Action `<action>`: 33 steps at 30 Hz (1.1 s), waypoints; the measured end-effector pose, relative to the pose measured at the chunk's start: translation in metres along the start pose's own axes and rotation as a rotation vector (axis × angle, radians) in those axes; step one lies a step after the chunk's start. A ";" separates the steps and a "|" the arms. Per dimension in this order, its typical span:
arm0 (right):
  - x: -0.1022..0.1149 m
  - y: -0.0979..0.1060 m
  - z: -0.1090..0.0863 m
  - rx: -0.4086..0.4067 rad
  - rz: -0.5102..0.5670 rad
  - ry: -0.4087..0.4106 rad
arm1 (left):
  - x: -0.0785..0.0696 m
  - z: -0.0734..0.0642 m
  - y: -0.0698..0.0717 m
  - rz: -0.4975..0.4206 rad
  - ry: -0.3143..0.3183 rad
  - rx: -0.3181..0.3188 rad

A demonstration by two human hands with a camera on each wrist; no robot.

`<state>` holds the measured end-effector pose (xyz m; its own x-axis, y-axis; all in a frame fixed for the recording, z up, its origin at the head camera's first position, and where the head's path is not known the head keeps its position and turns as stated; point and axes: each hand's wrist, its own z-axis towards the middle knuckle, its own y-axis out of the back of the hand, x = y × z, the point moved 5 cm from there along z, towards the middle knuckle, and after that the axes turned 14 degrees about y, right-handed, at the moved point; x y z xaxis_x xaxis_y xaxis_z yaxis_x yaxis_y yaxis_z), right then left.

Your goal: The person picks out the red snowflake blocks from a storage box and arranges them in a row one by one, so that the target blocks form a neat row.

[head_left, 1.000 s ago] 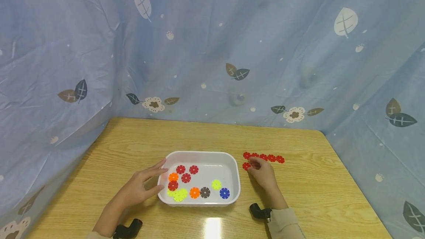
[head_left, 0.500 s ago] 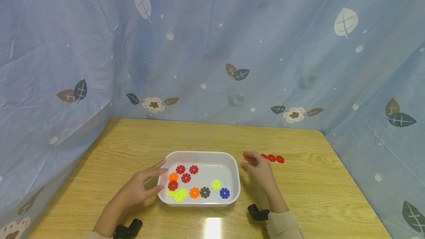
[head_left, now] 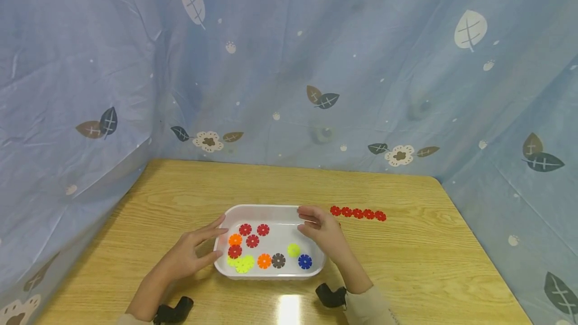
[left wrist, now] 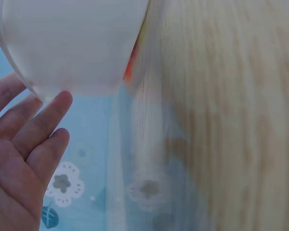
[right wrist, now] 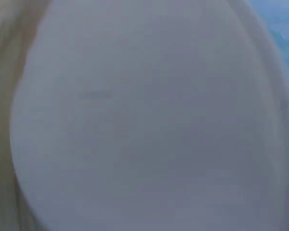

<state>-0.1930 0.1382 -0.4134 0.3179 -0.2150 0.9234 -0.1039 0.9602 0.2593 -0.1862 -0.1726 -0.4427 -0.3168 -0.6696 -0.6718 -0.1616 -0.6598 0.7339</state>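
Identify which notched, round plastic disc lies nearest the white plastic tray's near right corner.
The only blue, notched, round plastic disc, right of the brown plastic disc; the lone yellow plastic disc lies farther back.

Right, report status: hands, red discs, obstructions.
Left hand at left end of white tray. Right hand over its right end, nothing seen in grip. Red discs: five in row outside, four inside. Right hand hides tray's far right corner.
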 end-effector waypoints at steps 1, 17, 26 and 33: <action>0.000 -0.006 0.001 0.019 0.008 0.005 | 0.000 0.000 0.000 0.004 -0.001 0.000; -0.002 -0.076 0.027 0.202 -0.073 0.025 | 0.000 0.000 0.001 -0.001 0.001 0.012; -0.019 -0.086 0.033 0.181 -0.113 -0.111 | 0.000 -0.001 0.000 0.008 -0.021 0.002; -0.032 -0.091 0.034 0.191 -0.215 -0.095 | -0.001 -0.001 -0.001 0.002 -0.016 0.007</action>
<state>-0.2259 0.0514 -0.4568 0.2630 -0.4339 0.8617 -0.2218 0.8421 0.4917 -0.1851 -0.1715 -0.4432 -0.3317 -0.6652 -0.6690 -0.1679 -0.6562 0.7357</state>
